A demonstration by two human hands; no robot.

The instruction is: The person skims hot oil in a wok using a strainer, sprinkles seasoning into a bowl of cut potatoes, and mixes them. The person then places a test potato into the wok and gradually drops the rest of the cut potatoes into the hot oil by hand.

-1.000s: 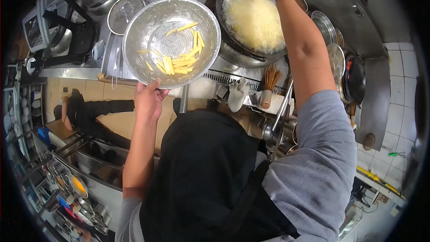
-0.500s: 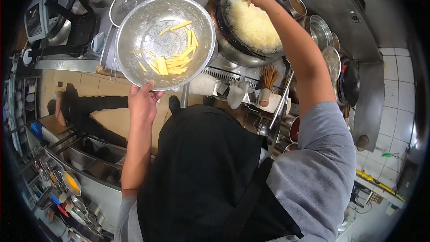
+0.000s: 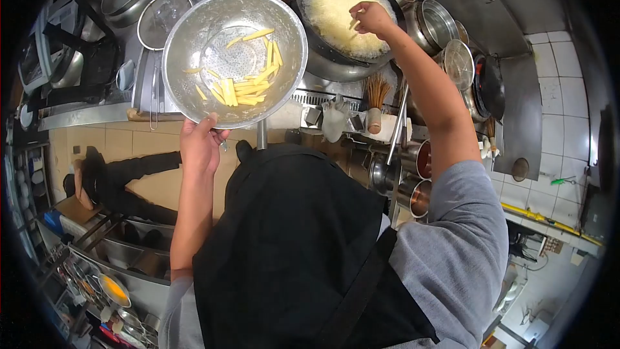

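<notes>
My left hand (image 3: 201, 145) grips the near rim of a perforated metal colander (image 3: 177, 39), thumb over the edge. Inside the tilted bowl lie several pale yellow cut potato strips (image 3: 248, 88), mostly gathered at its lower right. My right hand (image 3: 372, 18) is closed in a pinch above a large black wok (image 3: 300, 16). A potato strip (image 3: 354, 24) pokes out below its fingertips. Under it, the wok is full of foaming, bubbling yellow oil (image 3: 329, 3), and whatever lies beneath the foam is hidden.
A wire strainer (image 3: 150, 29) lies left of the colander. A bamboo brush (image 3: 375, 100) and a long metal handle (image 3: 398, 123) are in front of the wok. Metal pots (image 3: 439, 22) and a mesh skimmer (image 3: 457, 68) stand at right. Another person (image 3: 123, 171) is at far left.
My right hand has moved from the wok's far edge toward its near right side, still pinching. The colander stays in my left hand with its strips lying much the same. The view has shifted slightly.
</notes>
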